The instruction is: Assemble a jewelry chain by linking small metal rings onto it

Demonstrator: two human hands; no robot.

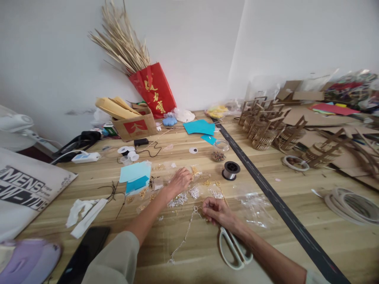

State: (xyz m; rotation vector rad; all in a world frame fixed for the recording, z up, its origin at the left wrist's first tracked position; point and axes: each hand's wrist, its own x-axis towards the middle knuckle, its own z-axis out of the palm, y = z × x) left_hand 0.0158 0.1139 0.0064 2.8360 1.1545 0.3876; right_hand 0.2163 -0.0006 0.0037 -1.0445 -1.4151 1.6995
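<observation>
My left hand (180, 181) reaches over small jewellery findings, its fingers bent down and drawn together; the tips are hard to see. Right beside it is a small gold-coloured piece (194, 170). Silver findings (178, 199) lie heaped under my left wrist. My right hand (217, 211) is closed in a pinch by the upper end of a silver chain (186, 236), which trails down the tabletop. A gold chain (224, 194) runs down to the back of that hand. White-handled scissors (233, 248) lie partly beneath my right wrist.
A wire spool (231, 170) and a bead dish (218, 156) stand beyond my right hand. Clear plastic bags (257, 209) lie to the right, before a black strip (266, 189). Small wooden baskets (263, 136) crowd the back right. A phone (84, 254) lies at left.
</observation>
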